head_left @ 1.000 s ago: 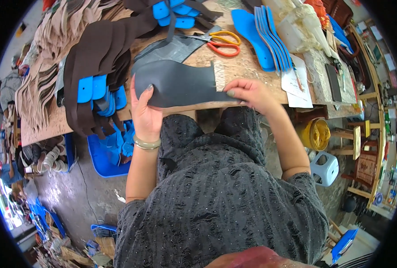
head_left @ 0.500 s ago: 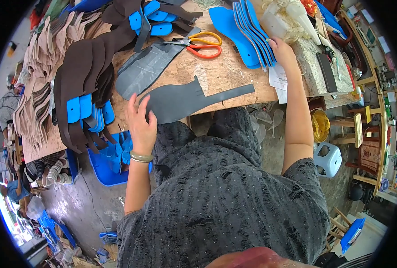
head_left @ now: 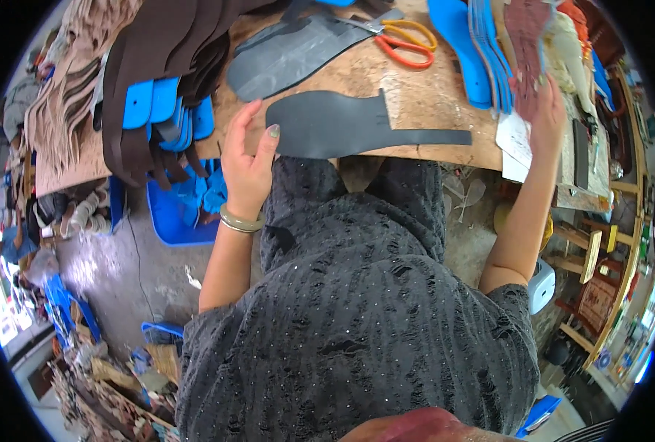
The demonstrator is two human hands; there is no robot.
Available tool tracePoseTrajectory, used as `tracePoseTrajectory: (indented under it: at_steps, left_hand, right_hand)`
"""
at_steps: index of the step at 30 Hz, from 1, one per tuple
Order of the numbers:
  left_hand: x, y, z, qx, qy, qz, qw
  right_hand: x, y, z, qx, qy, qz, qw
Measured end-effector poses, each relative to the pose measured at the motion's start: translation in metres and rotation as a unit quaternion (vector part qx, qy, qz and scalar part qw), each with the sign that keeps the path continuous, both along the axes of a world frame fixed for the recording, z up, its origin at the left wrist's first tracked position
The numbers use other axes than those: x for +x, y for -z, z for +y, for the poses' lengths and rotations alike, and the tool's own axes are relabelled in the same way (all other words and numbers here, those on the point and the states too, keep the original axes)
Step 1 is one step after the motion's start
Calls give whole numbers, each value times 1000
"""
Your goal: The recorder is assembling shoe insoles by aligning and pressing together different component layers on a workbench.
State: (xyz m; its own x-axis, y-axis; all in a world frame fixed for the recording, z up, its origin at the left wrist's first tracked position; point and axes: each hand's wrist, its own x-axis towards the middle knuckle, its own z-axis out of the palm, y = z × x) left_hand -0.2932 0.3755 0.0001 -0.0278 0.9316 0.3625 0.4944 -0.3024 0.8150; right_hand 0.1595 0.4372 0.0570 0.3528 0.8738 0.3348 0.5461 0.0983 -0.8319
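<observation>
While the grey piece (head_left: 331,127) lies at the tabletop's (head_left: 434,96) front edge by the left hand (head_left: 247,171), fingers spread, the right hand (head_left: 550,114) now pinches a newly lifted brown piece (head_left: 526,37) near the right edge, so one more is up.

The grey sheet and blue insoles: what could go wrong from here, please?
The grey sheet lies at the near edge of the table, so a bump from the left hand might push it off. The right hand holds a brown piece beside the blue insoles and could shift them.
</observation>
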Motion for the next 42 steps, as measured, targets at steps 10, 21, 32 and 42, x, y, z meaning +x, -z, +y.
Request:
tracePoseTrajectory:
  at_steps: [10, 21, 32, 42]
  left_hand:
    - [53, -30, -35, -265, 269, -659, 650]
    - [48, -13, -55, -277, 115, -673, 676]
    - [31, -12, -83, -353, 168, -663, 638]
    - [3, 8, -74, -211, -13, -406, 889]
  right_hand:
    - [-156, 24, -81, -386, -483, 336, 710]
    - [-187, 28, -125, 9, -321, -251, 913]
    - [-159, 40, -134, 13, -361, -249, 899]
    - [-135, 50, -97, 5, -348, -199, 916]
